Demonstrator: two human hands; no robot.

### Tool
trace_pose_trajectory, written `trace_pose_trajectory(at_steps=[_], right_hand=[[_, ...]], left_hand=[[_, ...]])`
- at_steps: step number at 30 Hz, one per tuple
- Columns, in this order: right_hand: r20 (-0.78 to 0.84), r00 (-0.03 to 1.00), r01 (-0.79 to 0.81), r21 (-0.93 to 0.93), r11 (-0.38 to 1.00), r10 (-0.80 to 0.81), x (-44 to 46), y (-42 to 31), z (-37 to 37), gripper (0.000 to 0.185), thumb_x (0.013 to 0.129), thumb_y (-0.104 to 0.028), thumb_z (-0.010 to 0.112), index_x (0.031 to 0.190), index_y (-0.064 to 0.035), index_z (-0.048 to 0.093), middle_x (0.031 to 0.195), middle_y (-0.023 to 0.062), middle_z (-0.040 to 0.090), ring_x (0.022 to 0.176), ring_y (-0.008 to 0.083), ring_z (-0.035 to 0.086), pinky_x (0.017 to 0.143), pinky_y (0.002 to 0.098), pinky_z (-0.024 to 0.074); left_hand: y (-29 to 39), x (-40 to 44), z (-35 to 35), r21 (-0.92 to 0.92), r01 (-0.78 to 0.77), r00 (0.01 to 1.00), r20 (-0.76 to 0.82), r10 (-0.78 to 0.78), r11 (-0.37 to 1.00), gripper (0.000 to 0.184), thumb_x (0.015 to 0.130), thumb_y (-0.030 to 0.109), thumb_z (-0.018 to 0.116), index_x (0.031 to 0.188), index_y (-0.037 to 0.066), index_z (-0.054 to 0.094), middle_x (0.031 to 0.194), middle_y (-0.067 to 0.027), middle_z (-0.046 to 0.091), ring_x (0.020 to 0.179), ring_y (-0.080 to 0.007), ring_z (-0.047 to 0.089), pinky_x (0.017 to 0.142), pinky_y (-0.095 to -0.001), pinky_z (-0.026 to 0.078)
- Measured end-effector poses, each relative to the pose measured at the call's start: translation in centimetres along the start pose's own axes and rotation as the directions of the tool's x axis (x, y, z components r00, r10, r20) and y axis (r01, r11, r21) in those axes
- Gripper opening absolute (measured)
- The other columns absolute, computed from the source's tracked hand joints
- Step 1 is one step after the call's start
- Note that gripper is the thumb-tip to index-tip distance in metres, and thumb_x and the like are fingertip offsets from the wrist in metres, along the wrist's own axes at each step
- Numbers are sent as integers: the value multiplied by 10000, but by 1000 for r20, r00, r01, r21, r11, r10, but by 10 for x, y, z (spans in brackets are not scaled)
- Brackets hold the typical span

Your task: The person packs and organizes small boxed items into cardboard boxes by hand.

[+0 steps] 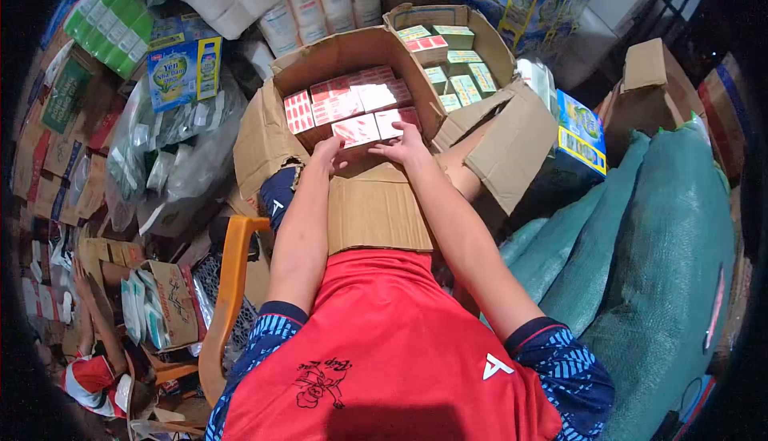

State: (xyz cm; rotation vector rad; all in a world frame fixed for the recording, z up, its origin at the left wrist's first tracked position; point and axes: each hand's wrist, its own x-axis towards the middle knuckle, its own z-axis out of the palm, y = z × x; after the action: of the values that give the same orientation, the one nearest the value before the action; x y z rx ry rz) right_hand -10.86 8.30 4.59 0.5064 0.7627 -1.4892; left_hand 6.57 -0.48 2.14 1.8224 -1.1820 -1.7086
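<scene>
An open cardboard box [298, 73] sits in front of my lap, with red-and-white small boxes [336, 103] packed in rows inside it. At its near side, two more of these sit side by side: a left small box [356, 131] and a right small box [395, 123]. My left hand [326, 154] has its fingers at the lower left corner of the left one. My right hand [405, 147] curls around the right one from its near side. Parts of the fingers are hidden behind the packs. A cardboard flap [376, 209] folds down toward my lap.
Another open carton [496, 49] with green and red packs stands behind on the right. Large green sacks [664, 225] lean at right. An orange chair arm [228, 297] is at left. Plastic bags [192, 137] lie beyond it. Another person [92, 377] is at lower left.
</scene>
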Motion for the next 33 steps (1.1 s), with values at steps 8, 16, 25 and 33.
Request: trace_pose_trajectory(at_steps=[8, 16, 25, 33], right_hand=[[83, 993, -90, 68, 994, 84, 32, -7, -12, 589, 919, -181, 474, 1408, 33, 226, 1478, 245, 257, 1371, 457, 275, 1123, 622, 207], [31, 1000, -1, 46, 999, 0, 47, -10, -17, 500, 907, -238, 452, 1361, -36, 391, 1438, 189, 387, 1359, 420, 319, 1118, 629, 181], [205, 976, 44, 125, 991, -69, -2, -6, -6, 358, 905, -251, 456, 1224, -97, 506, 1417, 141, 436, 1344, 379, 356, 1103, 639, 212], [517, 854, 256, -304, 918, -67, -65, -26, 68, 352, 921, -281, 447, 1120, -15, 565, 1162, 142, 624, 1028, 354, 617, 924, 562, 484]], left_hand=[[3, 4, 5, -37, -81, 997, -17, 80, 996, 355, 805, 248, 615, 1075, 20, 640, 1017, -116, 620, 892, -226, 579, 719, -398, 494], [-21, 94, -4, -201, -300, 925, -301, 233, 932, 495, 768, 184, 609, 1119, -163, 565, 1036, -186, 641, 825, -248, 649, 683, -369, 536], [6, 23, 8, -624, -113, 993, -87, 74, 773, 51, 821, 152, 548, 801, 112, 573, 607, 7, 477, 458, -139, 433, 413, -302, 379], [-2, 71, 5, -763, -124, 992, -70, 110, 635, 274, 895, 169, 397, 929, 16, 621, 857, -119, 674, 772, -230, 662, 711, -406, 575]])
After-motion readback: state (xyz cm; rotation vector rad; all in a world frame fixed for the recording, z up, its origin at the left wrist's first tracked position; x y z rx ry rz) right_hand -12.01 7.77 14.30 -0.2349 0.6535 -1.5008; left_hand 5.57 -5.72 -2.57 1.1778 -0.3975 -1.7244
